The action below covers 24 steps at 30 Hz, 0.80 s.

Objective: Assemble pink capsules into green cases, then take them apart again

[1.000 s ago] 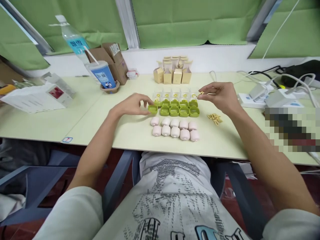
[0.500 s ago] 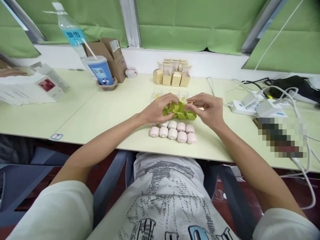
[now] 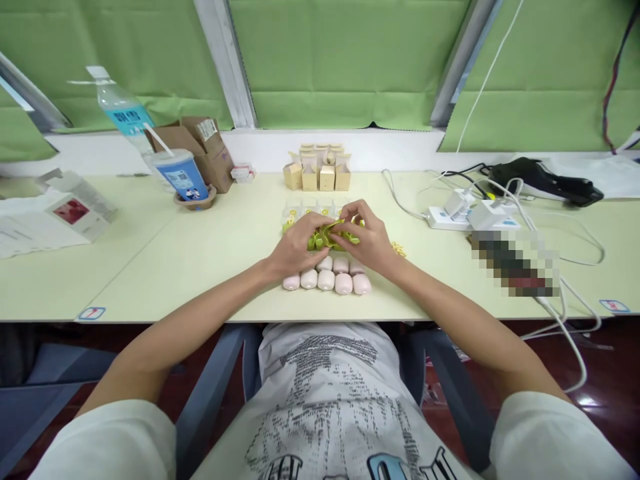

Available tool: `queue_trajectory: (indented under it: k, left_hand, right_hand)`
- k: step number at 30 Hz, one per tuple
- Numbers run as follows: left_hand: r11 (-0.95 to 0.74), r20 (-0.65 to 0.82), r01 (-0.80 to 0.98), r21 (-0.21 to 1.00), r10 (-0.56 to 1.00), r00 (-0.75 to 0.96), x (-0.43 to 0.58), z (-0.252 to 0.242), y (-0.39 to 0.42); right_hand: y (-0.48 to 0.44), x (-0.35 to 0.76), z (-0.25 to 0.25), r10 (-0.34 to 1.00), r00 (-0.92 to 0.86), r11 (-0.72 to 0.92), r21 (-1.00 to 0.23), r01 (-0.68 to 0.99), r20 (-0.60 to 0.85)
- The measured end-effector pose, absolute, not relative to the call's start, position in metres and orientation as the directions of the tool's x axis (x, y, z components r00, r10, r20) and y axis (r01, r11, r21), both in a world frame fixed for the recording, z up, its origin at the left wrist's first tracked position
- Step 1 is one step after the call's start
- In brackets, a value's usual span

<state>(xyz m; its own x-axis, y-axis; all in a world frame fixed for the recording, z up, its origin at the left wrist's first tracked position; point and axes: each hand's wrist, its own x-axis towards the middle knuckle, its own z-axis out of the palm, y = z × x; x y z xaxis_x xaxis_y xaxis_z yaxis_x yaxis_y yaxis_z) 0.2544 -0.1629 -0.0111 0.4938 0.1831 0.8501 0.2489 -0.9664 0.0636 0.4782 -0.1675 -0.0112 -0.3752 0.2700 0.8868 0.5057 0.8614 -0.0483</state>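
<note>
A yellow-green cup-like piece (image 3: 327, 235) is held between both hands, above several similar green pieces on the table. My left hand (image 3: 299, 245) grips its left side, fingers and thumb bent round it. From the right, the fingertips of my right hand (image 3: 367, 237) pinch the same piece. Just in front of the hands, rounded pale pink pieces (image 3: 343, 283) stand in two rows near the table edge. Behind the hands are clear pieces with yellow centres (image 3: 310, 205). Small yellow bits (image 3: 399, 249) lie beside my right wrist.
Small tan boxes (image 3: 327, 178) stand near the wall. At the left are a blue cup (image 3: 183, 177), a water bottle (image 3: 125, 113), a cardboard box (image 3: 215, 157) and a white box (image 3: 65, 217). A power strip (image 3: 437, 218) with cables lies at the right.
The camera view has shifted, so the table's contents appear further left. My right hand has moved closer to my left, and its fingers now meet on the green piece. Yellow bits have come into sight.
</note>
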Motion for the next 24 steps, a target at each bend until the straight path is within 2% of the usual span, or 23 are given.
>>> queue_trajectory:
  k: [4, 7, 11, 17, 20, 24]
  left_hand:
    - [-0.959, 0.850, 0.280, -0.046, 0.110, 0.516, 0.253, -0.010, -0.163]
    - [-0.954, 0.850, 0.291, -0.074, 0.092, 0.518, 0.254, -0.009, -0.164]
    - [-0.956, 0.848, 0.293, -0.003, 0.153, 0.508, 0.255, -0.009, -0.167]
    - [-0.938, 0.843, 0.316, 0.144, 0.284, 0.457, 0.256, -0.010, -0.170]
    - [-0.932, 0.841, 0.325, 0.158, 0.300, 0.450, 0.255, -0.010, -0.168]
    - [-0.934, 0.844, 0.336, 0.119, 0.274, 0.462, 0.251, -0.010, -0.163]
  right_hand:
    - [-0.172, 0.477, -0.009, 0.245, -0.388, 0.849, -0.003, 0.529, 0.888]
    - [-0.176, 0.476, -0.007, 0.306, -0.398, 0.814, -0.020, 0.581, 0.865]
    - [-0.180, 0.472, -0.007, 0.407, -0.417, 0.782, -0.075, 0.618, 0.813]
    - [-0.173, 0.471, -0.008, 0.340, -0.377, 0.840, -0.099, 0.533, 0.862]
    - [-0.170, 0.475, -0.007, 0.330, -0.374, 0.848, -0.099, 0.520, 0.867]
    - [-0.169, 0.479, -0.008, 0.341, -0.436, 0.894, -0.144, 0.424, 0.833]
